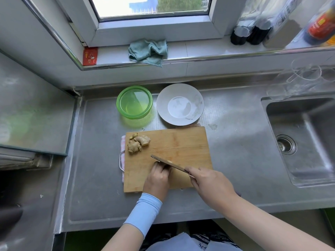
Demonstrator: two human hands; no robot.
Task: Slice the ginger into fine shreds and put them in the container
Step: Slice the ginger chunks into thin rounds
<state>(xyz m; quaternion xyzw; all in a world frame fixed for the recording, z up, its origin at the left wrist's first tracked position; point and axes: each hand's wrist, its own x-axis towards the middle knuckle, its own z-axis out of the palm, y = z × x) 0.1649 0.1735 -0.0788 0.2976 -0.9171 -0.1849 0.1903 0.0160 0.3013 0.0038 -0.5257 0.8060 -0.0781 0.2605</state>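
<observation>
Right hand (208, 183), knife (171, 164); ginger (138, 143) outside container (119, 105)

Bright daylight from the window (150, 5); wide-angle bending, blurred edges.

This is a home kitchen, with a shiny metal counter (235, 151), a sink (308, 124) beside it, a wooden chopping board (181, 140) with ginger (137, 142) on it, and sauce bottles (252, 33) and a green cloth (147, 51) on the window ledge (199, 48).
</observation>
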